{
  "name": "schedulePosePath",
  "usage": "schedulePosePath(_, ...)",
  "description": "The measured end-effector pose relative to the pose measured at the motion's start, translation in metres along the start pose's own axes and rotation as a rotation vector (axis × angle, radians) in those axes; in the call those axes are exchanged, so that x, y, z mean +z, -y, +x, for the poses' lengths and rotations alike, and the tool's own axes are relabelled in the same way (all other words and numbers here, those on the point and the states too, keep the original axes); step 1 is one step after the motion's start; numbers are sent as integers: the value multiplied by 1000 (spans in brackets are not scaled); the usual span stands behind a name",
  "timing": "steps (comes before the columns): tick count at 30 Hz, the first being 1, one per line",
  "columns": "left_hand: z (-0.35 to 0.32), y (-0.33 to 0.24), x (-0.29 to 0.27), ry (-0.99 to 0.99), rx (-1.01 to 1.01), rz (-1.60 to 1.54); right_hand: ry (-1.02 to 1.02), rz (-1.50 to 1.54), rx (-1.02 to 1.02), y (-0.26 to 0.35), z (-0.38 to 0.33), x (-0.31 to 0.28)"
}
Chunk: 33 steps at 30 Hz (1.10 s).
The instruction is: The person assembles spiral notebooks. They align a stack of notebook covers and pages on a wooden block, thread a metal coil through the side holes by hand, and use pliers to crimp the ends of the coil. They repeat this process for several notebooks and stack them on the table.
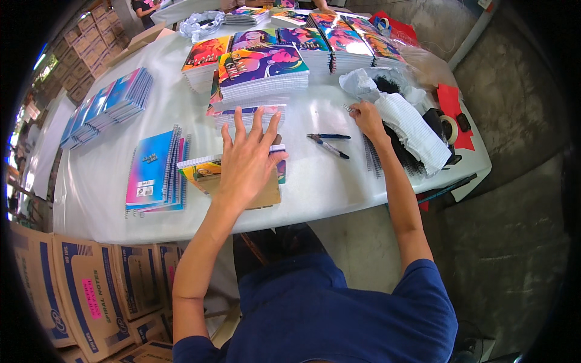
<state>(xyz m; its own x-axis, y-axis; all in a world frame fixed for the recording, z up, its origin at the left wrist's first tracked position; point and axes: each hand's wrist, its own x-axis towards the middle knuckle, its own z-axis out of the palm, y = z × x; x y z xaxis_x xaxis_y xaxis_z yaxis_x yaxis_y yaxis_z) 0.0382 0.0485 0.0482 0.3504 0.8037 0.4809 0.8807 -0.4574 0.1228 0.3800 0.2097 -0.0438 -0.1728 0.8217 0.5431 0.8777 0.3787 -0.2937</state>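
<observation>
My left hand (249,160) lies spread, fingers apart, over a notebook block with a brown cardboard back (266,192) and a colourful cover edge. Its fingertips reach toward a low stack of unbound pages (248,115). Off to the right, my right hand (367,121) pinches a thin spiral binding coil (349,109), of which only a short end shows. Below that hand lie several dark coils (374,158), partly under a white ribbed cloth or sheet (414,134). Between my hands rest pliers (327,145) with dark and pale handles.
Blue spiral notebooks (151,166) lie at the left, with more stacked (109,106) behind. Tall stacks of colourful notebooks (263,69) stand at the far middle. A tape roll (449,129) sits near the table's right edge. Cardboard boxes (91,290) stand at the lower left. People stand beyond the table.
</observation>
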Motion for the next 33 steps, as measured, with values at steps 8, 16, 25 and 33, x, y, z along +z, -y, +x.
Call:
schedulePosePath(8, -2, 7, 7, 34, 66, 51, 139, 9, 110, 13, 1, -11)
schedulePosePath(16, -9, 3, 2, 94, 16, 59, 25, 236, -124, 133, -12, -65)
schedulePosePath(25, -14, -2, 0, 54, 12, 21, 309, 851, -23, 207, -49, -75)
schedulePosePath(33, -14, 0, 1, 48, 6, 27, 201, 623, -297, 213, -43, -82)
